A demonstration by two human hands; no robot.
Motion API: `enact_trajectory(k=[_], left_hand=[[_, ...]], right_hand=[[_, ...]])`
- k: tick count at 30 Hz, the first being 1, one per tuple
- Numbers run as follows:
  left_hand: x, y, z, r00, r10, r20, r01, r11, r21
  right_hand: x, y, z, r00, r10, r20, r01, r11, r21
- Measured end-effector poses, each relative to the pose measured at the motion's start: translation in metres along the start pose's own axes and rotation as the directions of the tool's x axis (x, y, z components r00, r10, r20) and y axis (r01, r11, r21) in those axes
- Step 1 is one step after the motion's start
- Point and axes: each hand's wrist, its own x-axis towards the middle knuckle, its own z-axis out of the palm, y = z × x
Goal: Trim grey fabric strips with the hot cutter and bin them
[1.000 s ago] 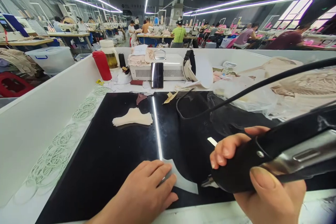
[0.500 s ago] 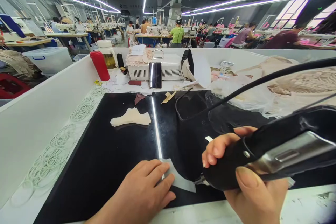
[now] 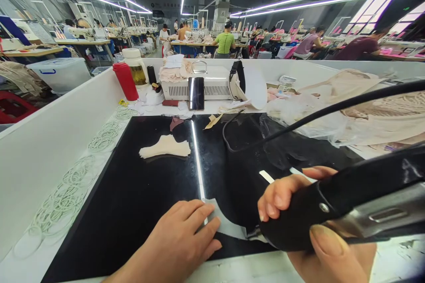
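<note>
Head view | left hand (image 3: 179, 243), fingers together, pressed pale grey curved fabric piece (image 3: 229, 226) flat at near edge of glossy black worktop (image 3: 139, 194) | right hand (image 3: 315, 234) gripped black-handled corded tool (image 3: 332, 203), tip touching fabric | risk: fabric sliding on slick surface could have brought tip onto nearby fingertips.

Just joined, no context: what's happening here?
One person works at a black worktop. The left hand lies flat on a pale curved fabric piece near the front edge. The right hand grips a black corded tool, its tip at that piece's right end. A stack of beige pieces lies farther back.
</note>
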Motion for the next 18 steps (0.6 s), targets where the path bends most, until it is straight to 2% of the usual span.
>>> enact_trajectory(k=[6,11,15,18], left_hand=[[0.000,-0.001,-0.001,1.000,-0.012,0.010,0.012,1.000,-0.004],[0.000,0.000,0.000,1.000,-0.004,0.026,0.004,1.000,0.004],[0.001,0.001,-0.001,0.999,-0.025,0.024,0.026,0.999,-0.032],[0.001,-0.001,-0.010,0.994,-0.104,0.036,0.108,0.986,-0.127]], right_hand=[[0.001,0.002,-0.008,0.999,0.001,0.044,0.000,0.999,-0.041],[0.008,-0.011,-0.011,0.998,-0.044,-0.037,0.030,0.947,-0.321],[0.016,-0.017,0.004,0.998,-0.046,-0.030,0.041,0.985,-0.165],[0.020,-0.012,0.022,0.999,-0.032,0.000,0.032,0.997,-0.067]])
